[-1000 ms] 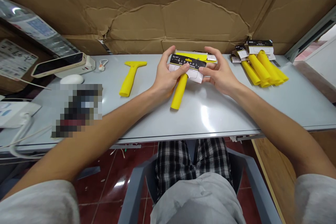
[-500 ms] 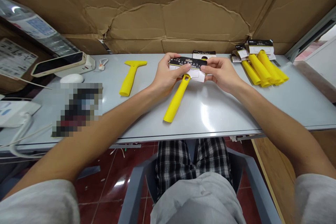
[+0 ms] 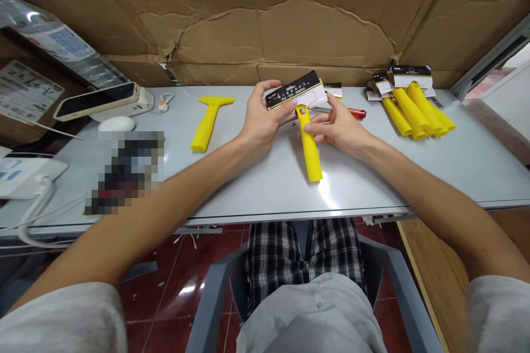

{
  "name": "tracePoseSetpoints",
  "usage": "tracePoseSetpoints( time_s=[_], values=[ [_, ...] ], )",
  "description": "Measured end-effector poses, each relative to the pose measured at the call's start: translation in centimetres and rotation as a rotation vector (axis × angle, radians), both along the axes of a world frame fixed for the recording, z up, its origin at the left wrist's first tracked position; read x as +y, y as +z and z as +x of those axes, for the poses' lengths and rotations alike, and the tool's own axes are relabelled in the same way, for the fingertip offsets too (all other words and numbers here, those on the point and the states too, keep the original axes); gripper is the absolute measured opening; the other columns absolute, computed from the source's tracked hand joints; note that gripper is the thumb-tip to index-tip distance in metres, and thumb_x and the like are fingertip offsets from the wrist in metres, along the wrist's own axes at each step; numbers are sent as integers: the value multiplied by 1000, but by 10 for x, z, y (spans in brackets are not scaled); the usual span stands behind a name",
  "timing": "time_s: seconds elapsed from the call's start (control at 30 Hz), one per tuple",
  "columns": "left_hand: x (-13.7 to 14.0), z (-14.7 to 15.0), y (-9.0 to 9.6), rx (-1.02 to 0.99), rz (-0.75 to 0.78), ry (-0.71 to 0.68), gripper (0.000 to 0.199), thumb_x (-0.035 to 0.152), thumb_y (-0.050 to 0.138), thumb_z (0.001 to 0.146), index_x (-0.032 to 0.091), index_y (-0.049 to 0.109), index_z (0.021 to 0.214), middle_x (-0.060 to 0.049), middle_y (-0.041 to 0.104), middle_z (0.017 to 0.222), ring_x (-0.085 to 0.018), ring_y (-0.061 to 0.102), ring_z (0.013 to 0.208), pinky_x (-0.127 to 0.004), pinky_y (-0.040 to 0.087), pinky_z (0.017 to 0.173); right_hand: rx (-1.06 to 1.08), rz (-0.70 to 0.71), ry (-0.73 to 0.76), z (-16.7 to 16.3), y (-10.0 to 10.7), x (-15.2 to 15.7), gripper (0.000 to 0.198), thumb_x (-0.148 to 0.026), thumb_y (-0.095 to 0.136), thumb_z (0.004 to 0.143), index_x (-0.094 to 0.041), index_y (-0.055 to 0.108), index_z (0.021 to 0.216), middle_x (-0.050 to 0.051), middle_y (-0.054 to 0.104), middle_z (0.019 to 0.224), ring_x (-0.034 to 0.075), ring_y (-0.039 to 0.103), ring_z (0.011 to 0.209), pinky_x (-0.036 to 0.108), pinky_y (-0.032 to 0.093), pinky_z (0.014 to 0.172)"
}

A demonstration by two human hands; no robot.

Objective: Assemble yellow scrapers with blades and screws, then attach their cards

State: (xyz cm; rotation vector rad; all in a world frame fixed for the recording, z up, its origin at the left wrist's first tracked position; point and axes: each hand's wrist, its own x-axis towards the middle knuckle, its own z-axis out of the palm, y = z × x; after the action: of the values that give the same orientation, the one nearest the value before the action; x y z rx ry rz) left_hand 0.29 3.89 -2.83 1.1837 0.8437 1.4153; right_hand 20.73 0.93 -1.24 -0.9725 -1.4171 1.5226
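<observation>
A yellow scraper [image 3: 311, 149] with a black-and-white header card [image 3: 296, 92] over its head is between my two hands. My left hand [image 3: 265, 113] is closed on the card's left end, its thumb across the front. My right hand [image 3: 337, 124] is closed at the upper handle, with the thumb against its side. The handle's round end points toward me. Behind my right hand a tool with a red handle [image 3: 356, 113] and thin metal shaft lies on the table, partly hidden. Another card [image 3: 333, 88] shows beyond it. A bare yellow scraper [image 3: 209, 121] lies to the left.
Several carded yellow scrapers [image 3: 416, 107] are piled at the right on the grey table [image 3: 248, 193]. On the left are a phone [image 3: 97, 100] on a white device, a white mouse [image 3: 116, 124], a pixelated item [image 3: 128, 168] and a power strip [image 3: 31, 174]. Cardboard [image 3: 265, 22] stands behind.
The carded scraper has turned, its handle end swinging to the right. My right hand has shifted from the card to the handle. The red-handled tool has come into view.
</observation>
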Motion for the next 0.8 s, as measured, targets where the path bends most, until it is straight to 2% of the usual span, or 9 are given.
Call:
tracePoseSetpoints(
  time_s=[0.2, 0.27, 0.37, 0.43, 0.53, 0.6, 0.67, 0.8],
  values=[
    [15, -11, -1, 60, 1, 70, 69, 31, 103, 65, 30, 63, 121, -4, 75, 107, -27, 77, 103, -43, 64, 93, -38, 1, -31, 4, 1, 1, 115, -29, 97, 67, -36, 34, 163, 1, 75, 102, 15, 71, 79, 31, 66, 68],
    [18, -14, 0, 98, 9, 87, 66, 28, 103, 63, 28, 66, 117, -5, 75, 103, -27, 77, 100, -43, 64, 92, -45, -2, -36, 5, 2, 0, 122, -26, 96, 67, -38, 28, 168, 2, 75, 107, 15, 71, 81, 32, 67, 69],
    [21, -16, -1, 136, -20, 39, 61, 26, 103, 62, 25, 68, 111, -6, 74, 98, -28, 76, 95, -45, 64, 89, -51, 26, -29, 4, 3, -3, 127, -25, 96, 67, -42, 24, 171, 4, 72, 119, 16, 72, 86, 33, 68, 67],
    [20, -16, -1, 139, -69, -26, 58, 24, 102, 62, 23, 69, 110, -6, 73, 95, -28, 76, 90, -48, 64, 87, -49, 47, -49, 4, 4, -2, 116, -29, 95, 70, -44, 32, 167, 5, 71, 124, 16, 72, 85, 32, 67, 64],
    [15, -13, 0, 136, -125, -118, 53, 21, 100, 65, 21, 68, 108, -6, 73, 94, -27, 75, 84, -49, 65, 85, -42, 57, -117, 5, 3, 3, 77, -38, 91, 78, -35, 56, 146, 5, 71, 117, 17, 72, 86, 32, 65, 62],
    [11, -10, 1, 151, -136, -160, 51, 21, 100, 67, 21, 69, 107, -6, 73, 93, -25, 74, 81, -48, 65, 82, -47, 65, -146, 7, 3, 7, 56, -40, 89, 80, -28, 64, 130, 6, 72, 107, 19, 72, 88, 32, 65, 62],
    [10, -8, 2, 163, -150, -183, 48, 24, 99, 70, 20, 69, 107, -7, 73, 94, -25, 74, 81, -46, 65, 79, -57, 71, -161, 9, 3, 10, 49, -39, 89, 80, -26, 66, 121, 6, 71, 100, 20, 72, 88, 35, 65, 64],
    [18, -11, 6, 141, -233, -174, 40, 43, 94, 80, 22, 69, 104, -11, 75, 98, -29, 76, 85, -47, 66, 77, -61, 93, -221, 17, 6, 17, 46, -34, 88, 78, -25, 66, 118, 6, 71, 100, 23, 72, 92, 43, 68, 73]
  ],
)
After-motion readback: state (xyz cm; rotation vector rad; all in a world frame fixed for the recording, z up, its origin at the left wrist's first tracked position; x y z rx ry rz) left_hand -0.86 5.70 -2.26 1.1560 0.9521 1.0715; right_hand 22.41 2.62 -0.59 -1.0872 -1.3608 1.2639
